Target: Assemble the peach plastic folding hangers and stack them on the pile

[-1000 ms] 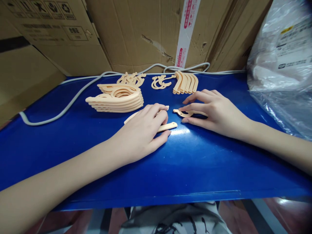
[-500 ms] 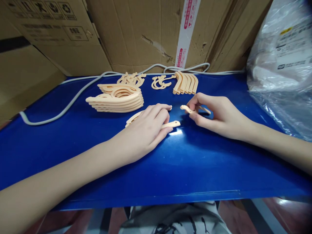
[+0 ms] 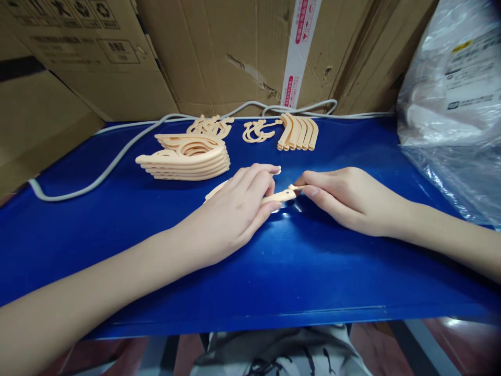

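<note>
My left hand (image 3: 235, 211) grips a peach plastic hanger arm (image 3: 278, 196) in the middle of the blue table (image 3: 274, 271); most of the arm is hidden under my fingers. My right hand (image 3: 348, 197) pinches a small peach hook piece (image 3: 294, 187), whose tip meets the end of the hanger arm. Both hands rest low on the table surface.
A stack of peach hanger bodies (image 3: 183, 156) lies behind my left hand. Loose hooks (image 3: 256, 130) and a row of curved arm pieces (image 3: 297, 131) sit farther back. A white cable (image 3: 113, 156) runs along the back. Cardboard boxes (image 3: 219, 52) stand behind; a plastic bag (image 3: 450, 104) lies at right.
My right hand picked the hook piece up off the table and brought it left to the end of the hanger arm. My left hand shifted slightly right with the arm.
</note>
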A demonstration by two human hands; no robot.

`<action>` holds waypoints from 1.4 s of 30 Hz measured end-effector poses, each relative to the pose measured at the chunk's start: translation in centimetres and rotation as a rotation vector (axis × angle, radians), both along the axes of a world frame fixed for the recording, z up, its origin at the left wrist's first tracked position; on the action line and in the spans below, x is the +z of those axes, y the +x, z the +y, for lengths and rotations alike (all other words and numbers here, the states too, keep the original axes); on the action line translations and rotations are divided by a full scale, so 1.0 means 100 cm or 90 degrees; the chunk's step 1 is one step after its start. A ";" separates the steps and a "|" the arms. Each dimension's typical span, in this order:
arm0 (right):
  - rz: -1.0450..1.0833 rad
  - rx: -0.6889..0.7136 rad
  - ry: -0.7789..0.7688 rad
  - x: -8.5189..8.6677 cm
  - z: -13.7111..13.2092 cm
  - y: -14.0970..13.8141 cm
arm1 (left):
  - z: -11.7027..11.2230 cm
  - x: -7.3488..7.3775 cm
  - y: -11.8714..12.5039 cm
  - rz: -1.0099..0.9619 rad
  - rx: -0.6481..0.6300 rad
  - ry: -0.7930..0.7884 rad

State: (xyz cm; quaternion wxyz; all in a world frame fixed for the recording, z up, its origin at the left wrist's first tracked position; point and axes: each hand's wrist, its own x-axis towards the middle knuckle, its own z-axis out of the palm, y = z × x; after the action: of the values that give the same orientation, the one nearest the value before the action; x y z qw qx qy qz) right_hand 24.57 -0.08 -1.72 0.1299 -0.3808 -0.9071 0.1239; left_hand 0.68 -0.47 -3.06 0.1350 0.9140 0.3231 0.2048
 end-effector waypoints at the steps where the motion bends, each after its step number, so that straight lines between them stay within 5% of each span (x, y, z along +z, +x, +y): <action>1: -0.002 0.004 0.006 0.000 -0.001 0.000 | 0.000 0.000 0.000 0.000 -0.002 0.002; 33: 0.016 -0.078 0.060 -0.002 -0.011 -0.011 | 0.001 0.000 -0.003 0.047 0.003 0.039; 42: 0.098 -0.079 -0.103 -0.001 -0.010 -0.012 | 0.002 -0.001 -0.003 0.049 0.009 0.054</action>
State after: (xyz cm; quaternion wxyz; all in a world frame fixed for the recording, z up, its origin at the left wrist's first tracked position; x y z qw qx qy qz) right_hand 23.39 -1.10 -1.77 0.1755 -0.4350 -0.8559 0.2176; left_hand 0.41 -0.31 -3.17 0.0826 0.9239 0.3253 0.1840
